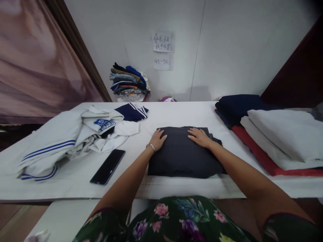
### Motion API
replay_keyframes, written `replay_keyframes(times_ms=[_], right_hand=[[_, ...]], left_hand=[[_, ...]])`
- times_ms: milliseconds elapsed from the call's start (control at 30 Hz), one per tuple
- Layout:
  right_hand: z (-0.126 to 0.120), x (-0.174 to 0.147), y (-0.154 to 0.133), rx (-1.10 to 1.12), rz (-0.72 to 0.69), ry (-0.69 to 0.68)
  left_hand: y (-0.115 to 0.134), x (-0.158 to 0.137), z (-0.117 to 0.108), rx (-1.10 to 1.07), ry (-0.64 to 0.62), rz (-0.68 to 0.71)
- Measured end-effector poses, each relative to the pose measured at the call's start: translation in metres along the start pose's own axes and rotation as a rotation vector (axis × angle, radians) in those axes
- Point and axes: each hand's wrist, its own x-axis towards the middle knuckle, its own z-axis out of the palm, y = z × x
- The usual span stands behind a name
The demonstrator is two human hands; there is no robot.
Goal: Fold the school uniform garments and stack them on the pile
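Note:
A dark grey folded garment (pixel 183 156) lies flat on the white table directly in front of me. My left hand (pixel 157 139) rests on its upper left edge, fingers stretched out, a bracelet at the wrist. Near the upper right part of the same garment, my right hand (pixel 199 137) lies flat with fingers spread. A small dark fold sticks out at the garment's right side, beyond my right hand. Left of my left forearm is a black smartphone (pixel 108 167).
A rumpled white garment with blue stripes (pixel 58 134) covers the table's left side, with a navy striped piece (pixel 132 112) behind it. Folded clothes, including a white one (pixel 290 134) and a red one (pixel 275 169), are stacked at right. A clothes pile (pixel 130 82) stands by the wall.

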Motion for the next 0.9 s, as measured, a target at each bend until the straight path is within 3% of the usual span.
replay_keyframes(times_ms=[167,300,467,567,633,767,900], right_hand=[[0.002,-0.058,0.038,0.031,0.085,0.126],[0.013,-0.111,0.067,0.218,0.204,0.250],[0.018,-0.154,0.063,0.520,0.458,0.404],[0.017,-0.163,0.048,0.817,0.615,0.437],[0.017,-0.163,0.040,0.938,0.636,0.424],[0.019,-0.154,0.035,0.879,0.598,0.416],[0.014,-0.141,0.031,0.922,0.507,0.455]], left_hand=[[-0.017,-0.047,-0.007,-0.186,0.038,-0.068],[-0.020,-0.089,-0.006,-0.286,0.099,-0.126],[-0.017,-0.107,-0.004,-0.438,0.149,-0.256],[-0.017,-0.101,-0.007,-0.474,0.123,-0.369],[-0.017,-0.095,-0.010,-0.483,0.082,-0.423],[-0.015,-0.086,-0.012,-0.565,0.001,-0.382],[-0.011,-0.086,-0.011,-0.561,0.079,-0.378]])
